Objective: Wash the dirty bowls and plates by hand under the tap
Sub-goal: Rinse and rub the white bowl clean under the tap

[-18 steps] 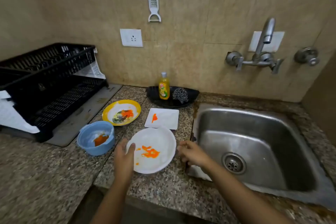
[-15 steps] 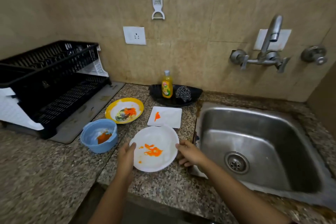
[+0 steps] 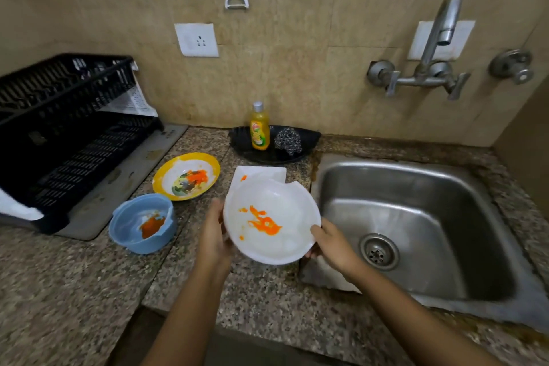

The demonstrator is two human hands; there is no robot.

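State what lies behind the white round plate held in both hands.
A square white plate with an orange smear; its near part is covered by the round plate.

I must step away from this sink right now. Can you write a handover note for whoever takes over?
Left hand and right hand each grip an edge of the round white plate, held tilted over the counter beside the sink.
Yellow-rimmed plate, blue bowl and square white plate sit on the counter, all stained.
Tap shows no water.
Done: nothing washed.
Left: wash all four; soap bottle and scrubber wait behind.
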